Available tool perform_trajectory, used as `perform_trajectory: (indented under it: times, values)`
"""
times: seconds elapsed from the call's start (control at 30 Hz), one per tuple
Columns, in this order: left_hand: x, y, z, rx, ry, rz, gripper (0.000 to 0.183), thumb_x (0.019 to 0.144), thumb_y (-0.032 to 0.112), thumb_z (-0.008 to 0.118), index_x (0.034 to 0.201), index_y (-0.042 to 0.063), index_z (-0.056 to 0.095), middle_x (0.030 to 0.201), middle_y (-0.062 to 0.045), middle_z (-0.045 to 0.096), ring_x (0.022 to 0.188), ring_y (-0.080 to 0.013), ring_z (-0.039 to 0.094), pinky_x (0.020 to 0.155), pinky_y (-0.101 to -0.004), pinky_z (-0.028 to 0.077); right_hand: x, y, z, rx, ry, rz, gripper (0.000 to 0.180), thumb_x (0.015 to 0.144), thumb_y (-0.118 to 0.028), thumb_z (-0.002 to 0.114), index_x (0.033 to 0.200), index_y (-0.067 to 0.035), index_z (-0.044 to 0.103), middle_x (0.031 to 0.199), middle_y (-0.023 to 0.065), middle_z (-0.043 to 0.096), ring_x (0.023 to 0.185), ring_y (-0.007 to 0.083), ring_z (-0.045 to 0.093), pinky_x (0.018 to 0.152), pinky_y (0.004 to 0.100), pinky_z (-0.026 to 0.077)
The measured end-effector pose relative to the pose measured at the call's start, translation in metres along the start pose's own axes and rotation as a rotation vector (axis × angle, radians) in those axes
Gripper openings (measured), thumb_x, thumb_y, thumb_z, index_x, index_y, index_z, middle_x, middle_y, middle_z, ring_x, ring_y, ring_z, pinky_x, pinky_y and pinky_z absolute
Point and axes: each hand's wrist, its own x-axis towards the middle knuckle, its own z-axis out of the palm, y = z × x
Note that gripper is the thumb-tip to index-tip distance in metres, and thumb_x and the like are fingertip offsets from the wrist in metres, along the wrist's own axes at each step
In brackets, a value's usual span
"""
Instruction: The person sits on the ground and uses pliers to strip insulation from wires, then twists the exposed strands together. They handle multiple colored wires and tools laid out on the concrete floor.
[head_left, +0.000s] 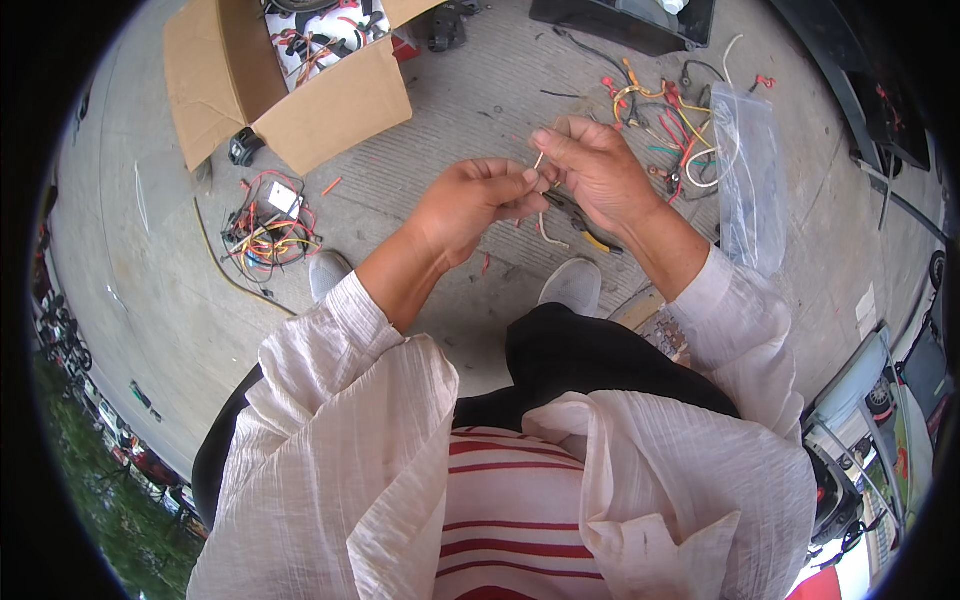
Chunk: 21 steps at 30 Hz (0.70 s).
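Between thumb and fingertips my left hand (480, 196) pinches a short length of thin wire (538, 160), pale in colour. My right hand (600, 169) grips the same wire's upper end, close to the left fingertips. Below the hands a white piece of cable (550, 234) shows; whether it joins the held wire cannot be told. Pliers with yellow and black handles (596, 238) lie on the concrete under my right wrist, their head partly hidden. Small red scraps (486, 263) are on the ground near my feet.
An open cardboard box (337, 105) of cables and clips stands upper left. A tangle of coloured wires (270, 232) lies left, and another (675, 127) lies upper right beside a clear plastic bag (750, 180). A black bin (622, 22) stands at the top.
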Motion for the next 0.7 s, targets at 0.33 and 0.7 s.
perform_trajectory:
  times: [0.33,0.7]
  values:
    - [0.001,-0.002,-0.001,-0.046,0.011,-0.047,0.020,0.096,0.019,0.060,0.097,0.001,0.066,0.089,-0.006,0.068,0.083,-0.0136,0.065,0.087,-0.0295,0.053,-0.001,-0.007,-0.003,0.038,-0.092,0.108,0.020,0.095,-0.021,0.062,0.094,-0.001,0.062,0.088,0.0018,0.060,0.081,0.0098,0.057,0.073,0.0275,0.051]
    - [0.002,0.004,-0.009,-0.193,-0.086,-0.127,0.028,0.100,0.021,0.052,0.114,-0.002,0.061,0.116,-0.017,0.067,0.102,-0.0190,0.066,0.091,-0.0314,0.052,0.003,0.004,-0.004,0.057,-0.017,0.111,0.019,0.095,-0.022,0.062,0.089,-0.003,0.061,0.086,0.0023,0.060,0.079,0.0108,0.057,0.069,0.0254,0.048]
